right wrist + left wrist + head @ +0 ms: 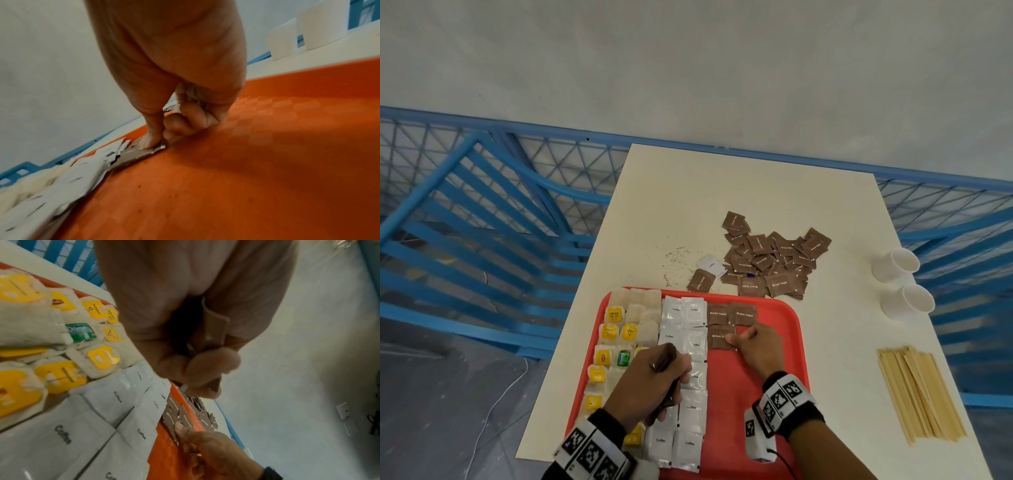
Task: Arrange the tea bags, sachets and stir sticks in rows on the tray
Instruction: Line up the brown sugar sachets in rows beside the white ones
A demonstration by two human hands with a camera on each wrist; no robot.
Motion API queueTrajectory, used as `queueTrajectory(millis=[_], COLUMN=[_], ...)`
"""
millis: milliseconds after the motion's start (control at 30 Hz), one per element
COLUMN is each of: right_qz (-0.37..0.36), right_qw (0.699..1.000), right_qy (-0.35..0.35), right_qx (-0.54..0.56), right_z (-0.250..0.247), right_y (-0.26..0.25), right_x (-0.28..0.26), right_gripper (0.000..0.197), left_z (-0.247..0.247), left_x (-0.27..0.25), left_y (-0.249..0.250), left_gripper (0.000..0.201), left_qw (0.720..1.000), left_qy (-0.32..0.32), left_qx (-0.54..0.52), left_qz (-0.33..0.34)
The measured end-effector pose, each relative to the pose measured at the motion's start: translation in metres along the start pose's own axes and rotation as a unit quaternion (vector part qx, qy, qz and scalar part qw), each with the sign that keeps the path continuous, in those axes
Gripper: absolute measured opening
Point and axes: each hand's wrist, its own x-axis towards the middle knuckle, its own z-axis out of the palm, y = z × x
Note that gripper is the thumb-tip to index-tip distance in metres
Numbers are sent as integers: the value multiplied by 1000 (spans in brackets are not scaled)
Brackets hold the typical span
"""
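Red tray (pixel 787 342) on the desk (pixel 722 192) is filling up: tea bags (pixel 619 332), coffee sachets (pixel 693 342), brown sugar sachets (pixel 731 313) in rows, stir sticks (pixel 917 394) lying off right. Left wrist: your left hand (pixel 185 321) is gripping a bunch of brown sachets (pixel 213 327), fingers curled. Right wrist: your right hand (pixel 174 65) is pinching a brown sachet (pixel 141 152) on the tray, other fingers curled in.

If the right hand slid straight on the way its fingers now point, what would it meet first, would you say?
The right hand points up-left across the red plastic tray. Its fingertips already press a brown sugar sachet; just beyond lies the column of white coffee sachets, probably next, though depth is unclear.
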Motion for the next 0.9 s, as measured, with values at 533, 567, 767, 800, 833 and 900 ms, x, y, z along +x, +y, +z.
queueTrajectory(millis=[533, 567, 767, 800, 833, 900], right_qz=[-261, -257, -236, -236, -237, -228], right_qw=[937, 941, 951, 949, 947, 944], right_qy=[-219, -207, -162, -158, -154, -140], right_qx=[73, 73, 116, 137, 155, 191], right_z=[-88, -94, -106, -107, -108, -106], right_y=[-36, -33, -25, -23, -22, -20], right_x=[-75, -74, -70, -71, -71, -77], right_gripper=[9, 9, 14, 15, 20, 32], left_z=[38, 39, 48, 49, 49, 50], left_x=[9, 13, 27, 28, 30, 32], left_y=[27, 26, 29, 29, 27, 22], left_gripper=[28, 24, 25, 26, 28, 31], left_qw=[985, 991, 995, 995, 995, 995], left_qy=[-165, -128, -46, -56, -61, -58], left_qx=[49, 48, -24, -39, -54, -77], left_qz=[-10, 11, 80, 68, 55, 39])
